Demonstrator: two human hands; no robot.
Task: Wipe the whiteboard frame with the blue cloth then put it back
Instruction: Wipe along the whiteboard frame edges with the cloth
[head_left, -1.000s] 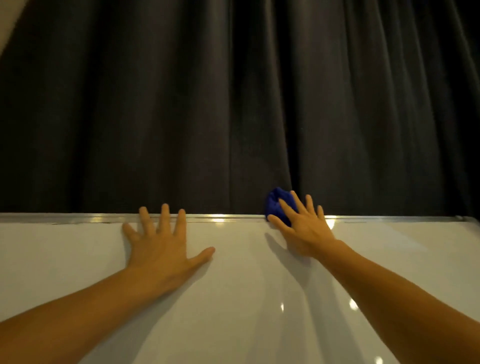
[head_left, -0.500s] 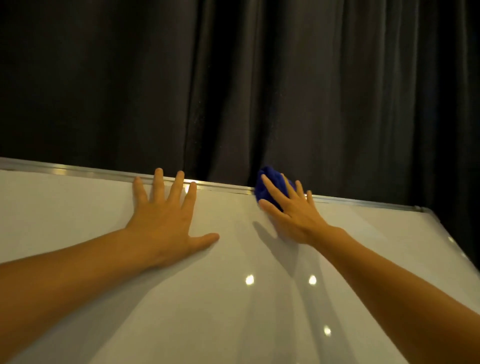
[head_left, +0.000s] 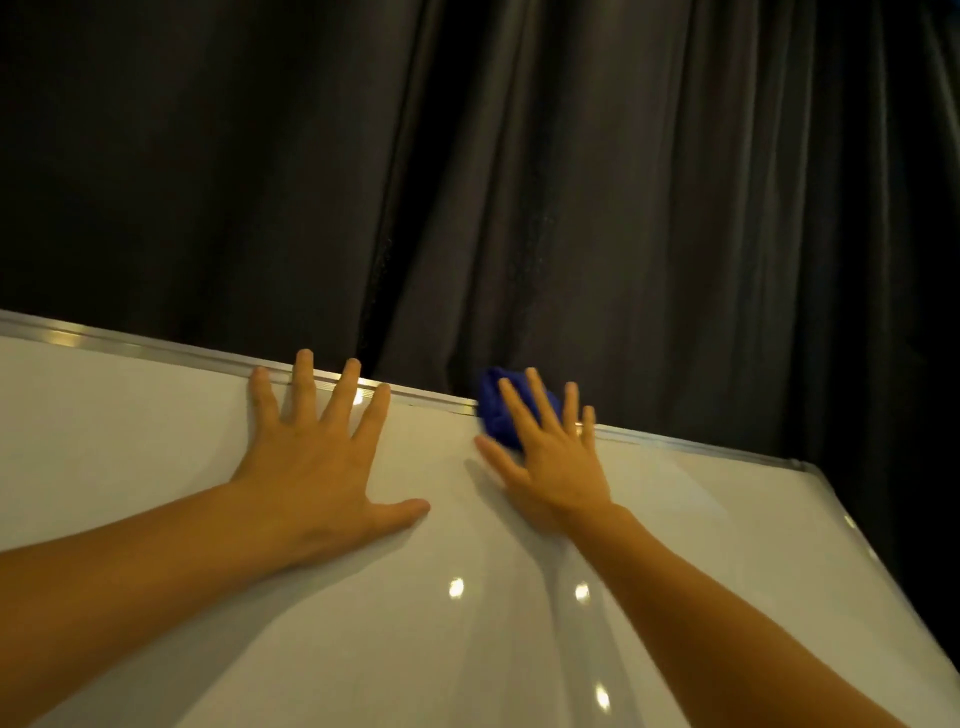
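A white whiteboard (head_left: 156, 441) fills the lower part of the view. Its silver metal frame (head_left: 691, 443) runs along the top edge, sloping down to the right corner. A bunched blue cloth (head_left: 493, 410) lies on that top frame. My right hand (head_left: 550, 452) presses flat on the cloth, fingers spread over it. My left hand (head_left: 317, 452) rests flat on the board with fingers apart, its fingertips reaching the frame, a hand's width left of the cloth.
Dark grey curtains (head_left: 623, 208) hang in folds right behind the board. The board's right frame edge (head_left: 883, 561) runs down the right side of the view. Ceiling lights reflect as bright spots on the board.
The view has swung to the right, so the board's top right corner now shows. My right hand and the cloth have slid right along the top frame. My left hand stays flat on the board.
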